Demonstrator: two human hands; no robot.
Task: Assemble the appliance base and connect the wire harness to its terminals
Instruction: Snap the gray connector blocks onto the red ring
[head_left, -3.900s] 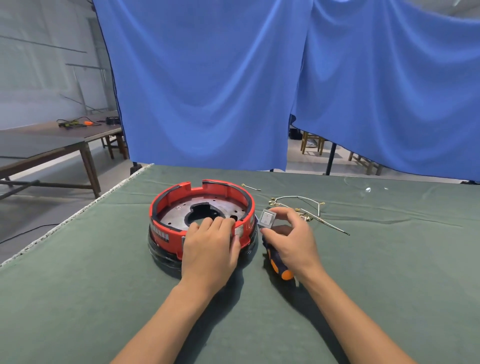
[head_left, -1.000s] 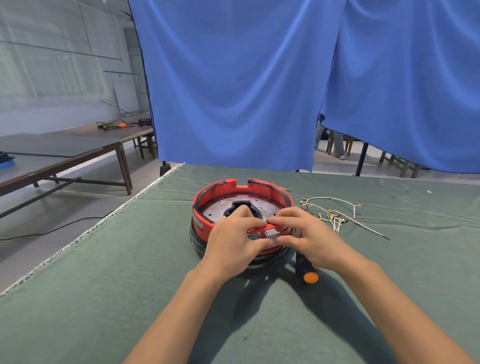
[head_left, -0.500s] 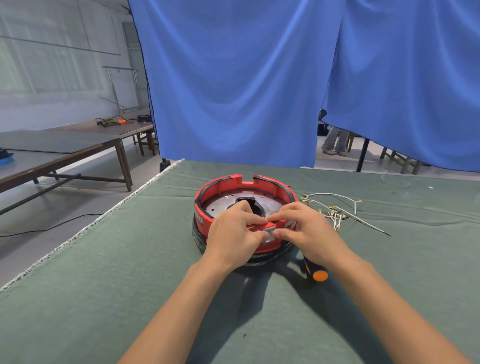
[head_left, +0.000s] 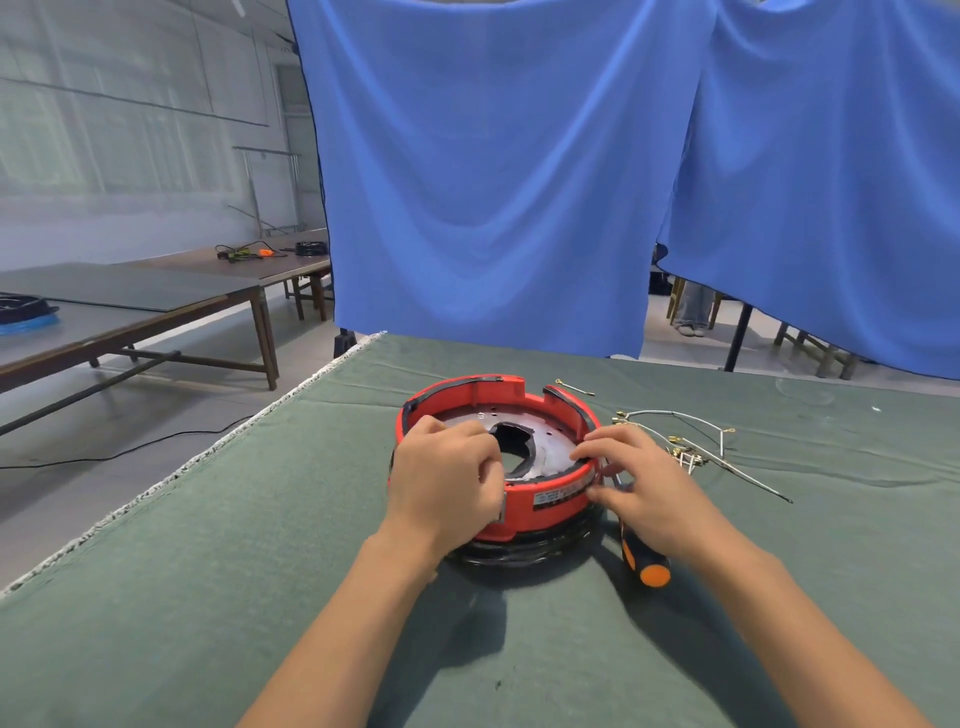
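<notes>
While the small grey terminal block was out front between both sets of fingertips half a second ago, it is now barely visible: only a thin grey edge shows under the left hand (head_left: 447, 480), which has curled over the near-left wall of the red appliance base (head_left: 550, 499). That grip looks closed on the rim with the block tucked beneath it, though I cannot tell for sure whether the fingers pinch the block or just press it home. The right hand (head_left: 644, 483) has slid off to the right side of the ring, fingers loosely spread and touching the rim, a relaxed, wide grip holding nothing. My read: the block has just been seated in the wall, so the base assembly step is near its end and the wiring comes next. The base sits flat on the green worktop (head_left: 208, 597), open side up, its axis upright, its label facing the person and the notch in its wall on the far side. The wire harness (head_left: 691, 452) lies untouched just right of it, strands running mostly left to right, and the orange-and-black screwdriver (head_left: 644, 564) rests below the right wrist, butt toward the person.
</notes>
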